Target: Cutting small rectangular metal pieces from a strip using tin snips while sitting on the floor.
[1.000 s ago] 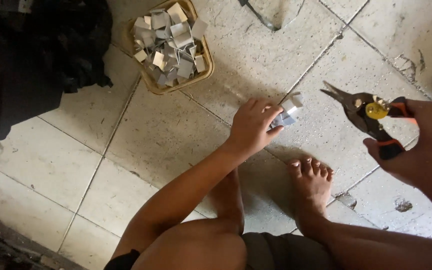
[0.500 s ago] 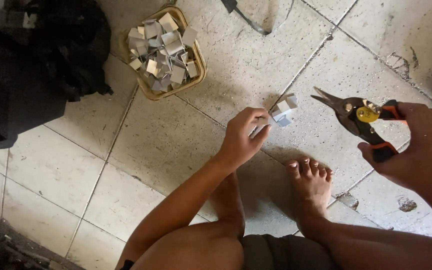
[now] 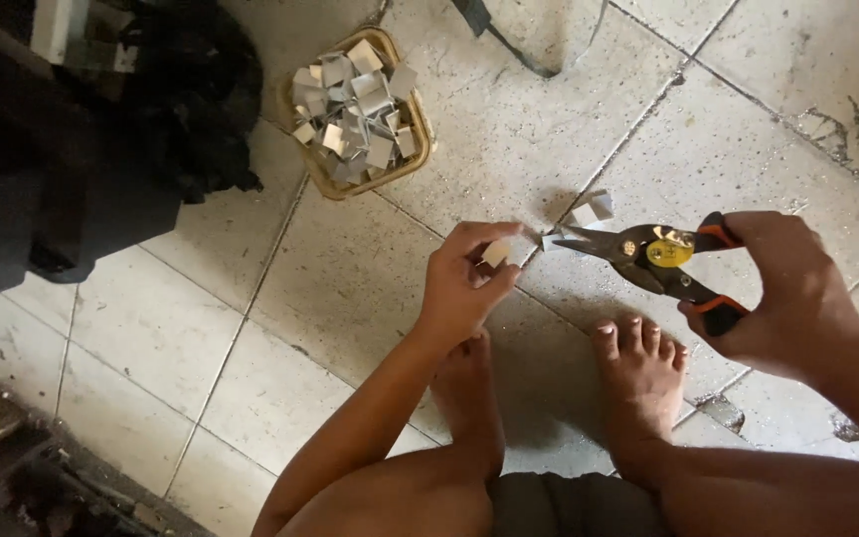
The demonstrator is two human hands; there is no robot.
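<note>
Metal piece: a small pale strip of sheet metal (image 3: pixel 505 251) is pinched between thumb and fingertips, above the tiled floor (image 3: pixel 251 298) just ahead of the person's bare feet (image 3: pixel 638 368).
Left hand: the left hand (image 3: pixel 464 283) is closed around that strip, its right end pointing toward the snip blades.
Snips: metal snips (image 3: pixel 648 257) with red-and-black handles and a yellow pivot; the blade tips meet the end of the strip.
Right hand: the right hand (image 3: pixel 792 293) wraps both handles, squeezed nearly together.
Offcuts: two small cut pieces (image 3: pixel 589 209) lie on the floor just beyond the blades.
Basket: a shallow tan basket (image 3: pixel 420 149) heaped with similar cut metal pieces stands farther off, toward the upper left.
Dark bundle: black cloth (image 3: pixel 101 149) lies beside the basket at the floor's left edge.
</note>
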